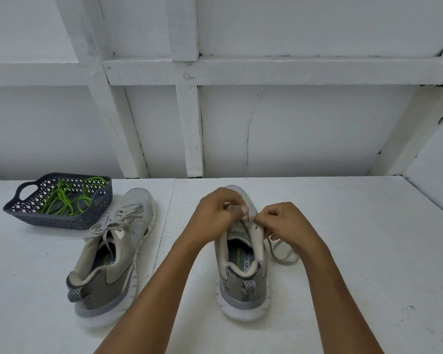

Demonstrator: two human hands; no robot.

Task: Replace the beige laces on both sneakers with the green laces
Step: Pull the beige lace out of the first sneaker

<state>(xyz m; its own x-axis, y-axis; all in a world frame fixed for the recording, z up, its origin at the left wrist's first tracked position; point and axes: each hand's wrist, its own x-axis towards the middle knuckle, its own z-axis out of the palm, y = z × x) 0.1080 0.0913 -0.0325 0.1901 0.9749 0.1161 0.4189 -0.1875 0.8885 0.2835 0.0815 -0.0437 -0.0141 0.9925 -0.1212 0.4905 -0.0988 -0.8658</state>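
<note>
Mid-left of frame: green laces [62, 203] lie unused in the basket [62, 222]. Beside it, the first sneaker [105, 274] is fully laced in beige. Centre: the second sneaker [241, 284] stands on the desk [356, 251], its beige lace [279, 255] partly loosened, so the task looks to be at an early stage. Left hand [214, 213] and right hand [285, 223] meet over the eyelets, fingers curled, pinching that lace.

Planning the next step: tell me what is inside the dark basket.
Green laces lie tangled inside the dark basket, one loop reaching its far rim. Nothing else shows; the tangle hides how many laces there are.
</note>
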